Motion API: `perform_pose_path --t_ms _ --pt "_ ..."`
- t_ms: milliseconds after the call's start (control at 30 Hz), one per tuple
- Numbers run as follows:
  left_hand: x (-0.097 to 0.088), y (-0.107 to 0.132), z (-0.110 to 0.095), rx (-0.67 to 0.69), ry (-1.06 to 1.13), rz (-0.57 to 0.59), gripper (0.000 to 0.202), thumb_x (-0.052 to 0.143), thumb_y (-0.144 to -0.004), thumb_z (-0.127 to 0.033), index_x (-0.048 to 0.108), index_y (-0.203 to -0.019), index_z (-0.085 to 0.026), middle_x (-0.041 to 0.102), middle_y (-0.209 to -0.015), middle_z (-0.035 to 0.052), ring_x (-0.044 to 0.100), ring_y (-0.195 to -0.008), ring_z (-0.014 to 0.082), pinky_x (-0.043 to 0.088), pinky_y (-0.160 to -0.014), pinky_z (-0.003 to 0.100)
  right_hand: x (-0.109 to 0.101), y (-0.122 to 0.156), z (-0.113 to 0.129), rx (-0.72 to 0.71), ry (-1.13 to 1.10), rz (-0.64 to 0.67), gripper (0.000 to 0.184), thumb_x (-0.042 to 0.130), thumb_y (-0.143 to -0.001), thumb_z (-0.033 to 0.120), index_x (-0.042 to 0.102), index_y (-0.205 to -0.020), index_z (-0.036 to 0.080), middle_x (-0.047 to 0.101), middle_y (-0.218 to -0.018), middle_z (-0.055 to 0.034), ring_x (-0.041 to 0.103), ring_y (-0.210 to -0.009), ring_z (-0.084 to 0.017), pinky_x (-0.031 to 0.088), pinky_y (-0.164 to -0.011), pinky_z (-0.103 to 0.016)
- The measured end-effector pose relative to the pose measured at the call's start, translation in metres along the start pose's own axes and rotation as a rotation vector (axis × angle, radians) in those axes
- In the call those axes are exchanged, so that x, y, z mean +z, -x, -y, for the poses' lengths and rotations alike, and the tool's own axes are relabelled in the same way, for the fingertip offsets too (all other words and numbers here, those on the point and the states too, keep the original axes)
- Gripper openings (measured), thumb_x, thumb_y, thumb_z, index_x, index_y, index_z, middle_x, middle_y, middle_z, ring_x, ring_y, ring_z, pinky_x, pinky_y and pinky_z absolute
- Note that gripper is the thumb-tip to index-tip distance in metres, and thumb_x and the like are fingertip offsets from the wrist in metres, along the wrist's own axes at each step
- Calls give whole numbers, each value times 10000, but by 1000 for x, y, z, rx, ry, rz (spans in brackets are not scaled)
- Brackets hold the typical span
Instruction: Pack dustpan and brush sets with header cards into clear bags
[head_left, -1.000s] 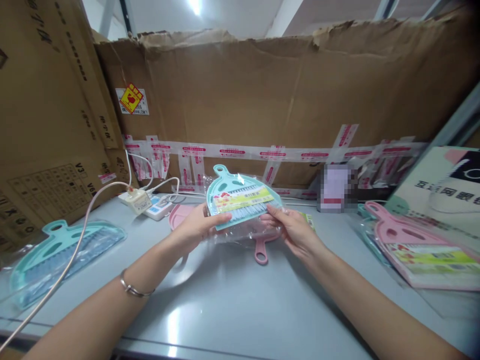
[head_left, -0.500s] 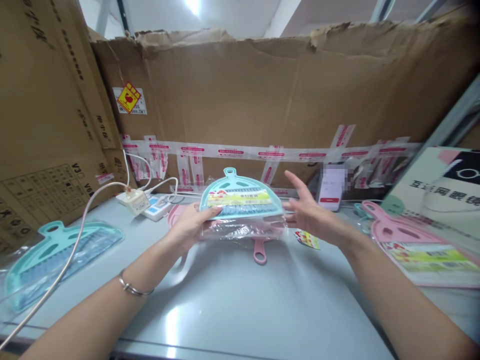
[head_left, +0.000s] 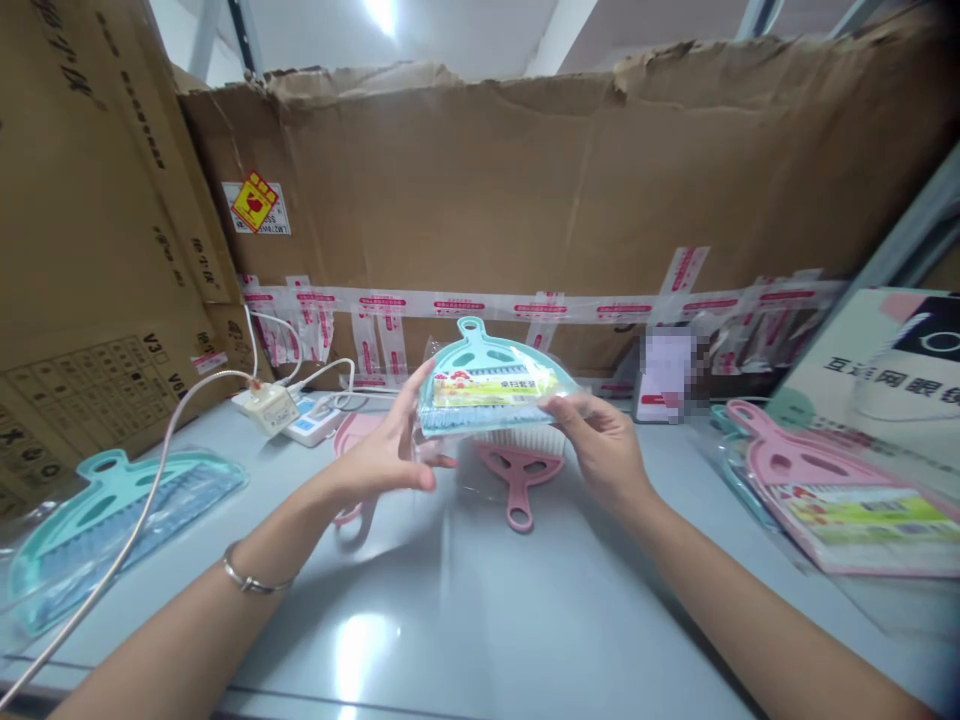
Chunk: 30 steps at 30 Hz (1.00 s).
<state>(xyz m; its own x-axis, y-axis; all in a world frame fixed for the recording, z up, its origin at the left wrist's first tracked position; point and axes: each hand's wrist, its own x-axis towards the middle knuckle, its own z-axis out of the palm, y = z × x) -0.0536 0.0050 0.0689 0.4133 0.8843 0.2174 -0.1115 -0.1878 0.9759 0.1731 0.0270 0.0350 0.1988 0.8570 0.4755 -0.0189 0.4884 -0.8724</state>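
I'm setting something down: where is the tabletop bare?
Bare pale grey tabletop shows between the left forearm and right forearm, in front of the pink plastic brush; another patch separates the right forearm from the wrapped pink plastic dustpan set. Crowded: rear left, around the white power strip.

Near table [head_left: 480, 610] passable; teal dustpan pack [head_left: 491, 385], pink brush [head_left: 519, 477] block middle; carton [head_left: 465, 170] behind.

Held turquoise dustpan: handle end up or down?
Up. On the turquoise dustpan, the looped handle stands above the label and bristles.
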Motion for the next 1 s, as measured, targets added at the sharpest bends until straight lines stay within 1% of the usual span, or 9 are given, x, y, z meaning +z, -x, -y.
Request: perform_pose_path --t_ms 100,233,367,467,567,667,767,867,1000 --pt "1 -1 6 130 -226 -43 942 820 -490 -144 400 -1308 -350 274 -1464 61 426 -1215 294 486 -854 329 3 3 -1 10 -26 -71 168 692 -692 405 705 -642 246 650 -667 28 571 -695 -124 453 -741 -277" --pt "10 -4 17 127 -310 -347 317 697 -699 -306 627 -992 -209 619 -1027 63 580 -918 205 495 -724 281 6 9 -6 -2 14 -129 205 672 -710 422 710 -613 245 653 -628 21 585 -684 -137 465 -791 -314" --pt "16 -4 23 92 -162 -467 213 667 -721 -351 626 -850 -187 642 -894 38 604 -791 173 501 -594 246 9 14 -11 -11 -21 -113 252 640 -752 392 703 -969 280 692 -1004 7 606 -961 -187 441 -936 -388" --pt "14 -6 27 111 -82 -448 277 661 -731 -339 540 -948 -217 638 -991 32 623 -818 175 521 -589 255 10 15 -7 -29 -121 -15 696 619 -775 358 287 -1385 392 597 -1225 21 571 -1079 -188 452 -949 -420" --pt "6 -11 30 178 -30 -427 574 678 -718 -267 342 -1183 -284 634 -1088 43 632 -907 190 536 -727 329 10 12 -5 46 -265 121 986 624 -767 318 -123 -1399 433 614 -1187 14 604 -1028 -186 492 -886 -428" --pt "-6 -16 32 140 -62 -348 586 682 -697 -261 372 -1193 -227 636 -1113 86 607 -1005 225 491 -864 383 8 9 -9 167 -322 168 876 668 -689 265 161 -1399 352 613 -1164 -23 600 -1023 -202 489 -877 -402" --pt "-16 -18 34 -10 -180 -210 405 669 -676 -296 525 -1033 -169 653 -1081 108 598 -1022 265 480 -867 393 5 5 -15 249 -307 203 538 658 -612 194 482 -1116 260 637 -1058 -14 606 -955 -192 493 -826 -343" --pt "-19 -18 38 -109 -301 -145 431 663 -654 -303 543 -1041 -156 674 -1035 100 612 -985 282 487 -829 415 3 1 -17 289 -288 190 442 602 -554 126 511 -968 252 643 -881 39 596 -776 -137 479 -677 -253" --pt "-19 -17 42 -65 -328 -89 523 648 -678 -350 501 -1139 -150 638 -1137 113 574 -1075 269 464 -886 392 1 -2 -16 343 -272 145 434 542 -503 98 509 -910 246 608 -759 66 538 -658 -108 420 -564 -205"
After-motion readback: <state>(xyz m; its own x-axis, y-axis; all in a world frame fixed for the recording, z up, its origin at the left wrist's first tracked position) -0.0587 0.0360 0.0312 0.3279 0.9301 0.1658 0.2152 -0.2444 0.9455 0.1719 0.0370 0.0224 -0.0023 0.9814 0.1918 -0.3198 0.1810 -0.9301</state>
